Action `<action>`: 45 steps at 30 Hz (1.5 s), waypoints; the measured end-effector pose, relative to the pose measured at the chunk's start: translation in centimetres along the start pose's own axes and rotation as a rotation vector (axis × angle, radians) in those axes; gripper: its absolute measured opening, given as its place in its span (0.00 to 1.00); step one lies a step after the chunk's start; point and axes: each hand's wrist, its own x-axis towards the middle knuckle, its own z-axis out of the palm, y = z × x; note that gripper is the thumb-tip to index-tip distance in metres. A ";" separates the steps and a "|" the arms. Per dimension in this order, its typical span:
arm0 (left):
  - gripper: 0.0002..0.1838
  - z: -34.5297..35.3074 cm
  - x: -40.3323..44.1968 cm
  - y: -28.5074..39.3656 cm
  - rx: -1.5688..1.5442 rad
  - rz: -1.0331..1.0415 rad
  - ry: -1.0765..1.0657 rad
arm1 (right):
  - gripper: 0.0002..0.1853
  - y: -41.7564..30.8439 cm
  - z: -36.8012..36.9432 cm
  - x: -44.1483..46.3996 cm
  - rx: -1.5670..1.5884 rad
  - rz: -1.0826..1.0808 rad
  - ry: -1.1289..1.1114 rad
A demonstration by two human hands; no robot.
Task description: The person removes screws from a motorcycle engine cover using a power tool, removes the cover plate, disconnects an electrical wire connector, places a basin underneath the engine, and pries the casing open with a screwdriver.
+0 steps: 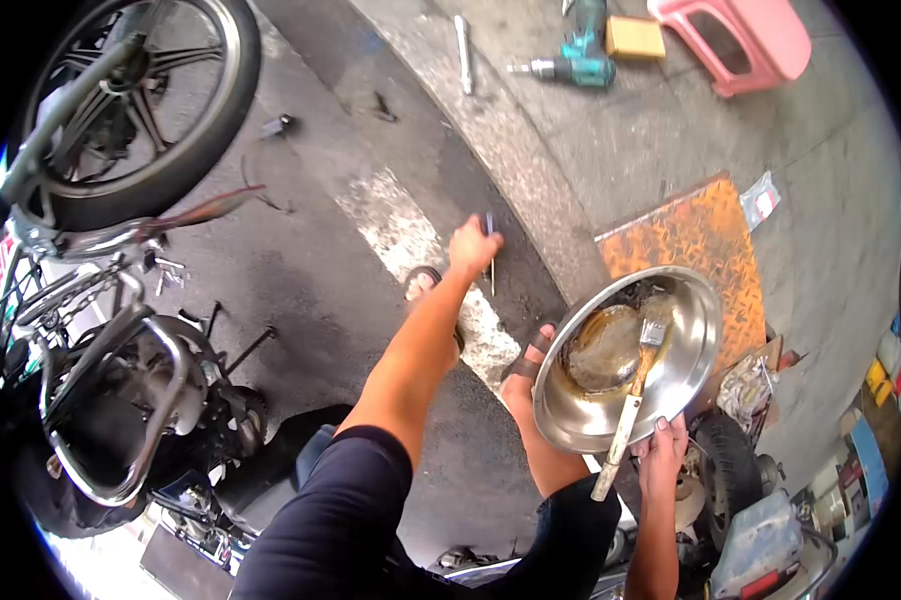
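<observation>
My right hand (663,452) grips the lower rim of a stainless steel bowl (693,375), which is tilted. Brownish, oily liquid and dark grime lie in its bottom. A paintbrush (626,420) with a worn, pale handle rests across the bowl, bristles inside and handle end past the rim. My left hand (471,246) is stretched out low over the pavement, closed around a slim tool that looks like a screwdriver (492,272). Its thin shaft points toward me, and my fingers hide part of the handle.
On the left are a motorcycle wheel (226,125) and a chrome-barred motorcycle (176,390). A cordless drill (581,68), wrench (464,55), yellow box (636,38) and pink stool (771,40) are at the top. An orange metal plate (686,235) lies beyond the bowl.
</observation>
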 end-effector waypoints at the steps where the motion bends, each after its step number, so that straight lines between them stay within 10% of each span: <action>1: 0.22 -1.5 -1.4 0.0 -0.043 0.046 -0.017 | 0.15 -0.9 0.7 -0.2 0.011 -0.018 -0.016; 6: 0.15 -14.9 -11.3 3.0 -0.922 0.097 -0.029 | 0.09 -7.0 3.7 -4.8 0.078 0.012 -0.025; 10: 0.16 -28.1 -15.8 4.7 -0.950 0.063 0.052 | 0.09 -13.7 7.2 -8.9 0.132 -0.029 -0.055; 15: 0.21 -40.0 -16.7 8.0 -0.222 0.088 0.200 | 0.08 -20.4 10.2 -12.7 0.182 -0.138 0.012; 22: 0.21 -49.2 -9.8 19.3 -0.073 0.217 0.211 | 0.07 -26.8 13.4 -10.7 0.263 -0.263 0.125; 33: 0.15 -51.5 7.4 31.9 0.476 0.321 0.171 | 0.08 -35.9 21.5 0.2 0.279 -0.111 0.101; 45: 0.22 -36.4 37.8 32.9 0.660 0.432 0.092 | 0.17 -33.7 25.2 10.1 0.196 -0.020 0.372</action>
